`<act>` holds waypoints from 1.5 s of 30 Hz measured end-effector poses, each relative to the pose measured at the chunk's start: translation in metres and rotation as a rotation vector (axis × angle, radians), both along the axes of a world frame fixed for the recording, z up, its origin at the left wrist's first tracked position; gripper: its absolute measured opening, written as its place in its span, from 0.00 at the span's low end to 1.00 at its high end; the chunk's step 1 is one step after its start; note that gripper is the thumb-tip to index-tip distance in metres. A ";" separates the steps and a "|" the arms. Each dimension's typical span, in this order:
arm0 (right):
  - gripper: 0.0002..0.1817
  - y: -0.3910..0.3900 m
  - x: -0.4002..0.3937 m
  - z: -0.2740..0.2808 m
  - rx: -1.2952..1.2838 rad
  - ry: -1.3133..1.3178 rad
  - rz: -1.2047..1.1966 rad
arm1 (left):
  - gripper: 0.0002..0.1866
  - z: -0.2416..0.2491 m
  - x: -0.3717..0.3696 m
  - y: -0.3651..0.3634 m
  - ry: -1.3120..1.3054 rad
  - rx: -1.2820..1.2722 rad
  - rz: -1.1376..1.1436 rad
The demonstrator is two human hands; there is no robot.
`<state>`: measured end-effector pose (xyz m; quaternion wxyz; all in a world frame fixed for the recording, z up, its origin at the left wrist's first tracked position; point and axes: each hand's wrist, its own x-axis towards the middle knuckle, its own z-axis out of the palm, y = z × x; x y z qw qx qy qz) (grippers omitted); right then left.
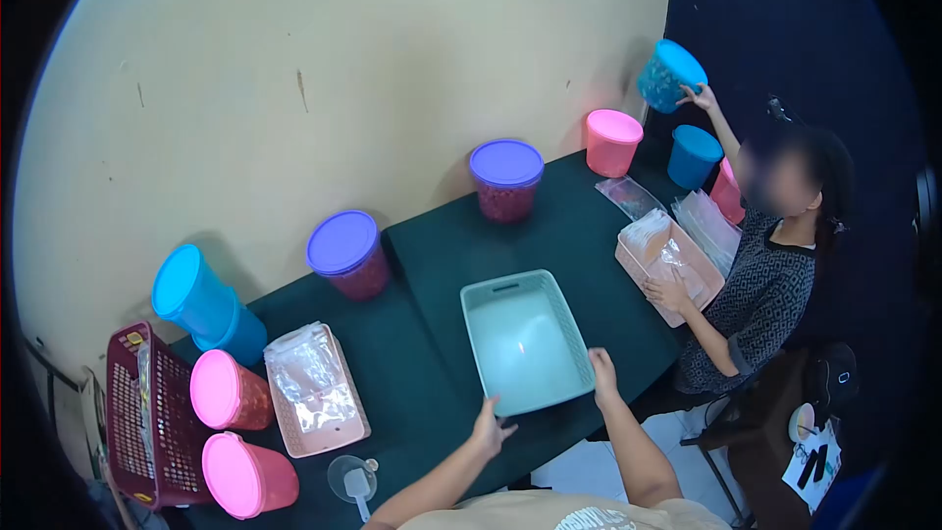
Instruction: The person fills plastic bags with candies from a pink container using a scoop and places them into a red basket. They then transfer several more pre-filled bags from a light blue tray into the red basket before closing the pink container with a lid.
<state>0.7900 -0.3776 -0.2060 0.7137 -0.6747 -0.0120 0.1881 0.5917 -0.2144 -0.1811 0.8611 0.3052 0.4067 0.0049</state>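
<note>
A pale green rectangular tray (pixel 525 344) lies on the dark green table, with nothing in it. My left hand (pixel 490 429) is at its near left corner, thumb against the rim and the other fingers apart. At the near right corner, my right hand (pixel 602 373) has its fingers closed round the tray's edge. To the left of the tray is a pink basket (pixel 345 435) holding clear plastic bags (pixel 309 373). Nearer me, a clear bowl with a white scoop (pixel 359 487) sits by the table's edge.
Purple-lidded tubs (pixel 506 165) (pixel 343 243) stand along the wall. Blue tubs (pixel 186 290), pink tubs (pixel 247 476) and a maroon basket (pixel 172 422) are at the left. A co-worker (pixel 760 275) at the right lifts a blue-lidded tub (pixel 672 76) and touches another pink basket (pixel 687 285).
</note>
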 end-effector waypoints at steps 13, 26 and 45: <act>0.16 0.014 0.051 0.015 0.066 -0.146 0.011 | 0.51 0.080 0.014 0.010 -0.229 0.278 -0.232; 0.11 0.005 -0.109 0.037 -0.862 -1.130 -0.074 | 0.35 0.106 -0.269 0.031 -0.095 0.441 -0.384; 0.10 0.254 -0.370 0.091 -0.194 -0.978 0.517 | 0.17 0.189 -0.499 0.182 0.206 1.287 0.577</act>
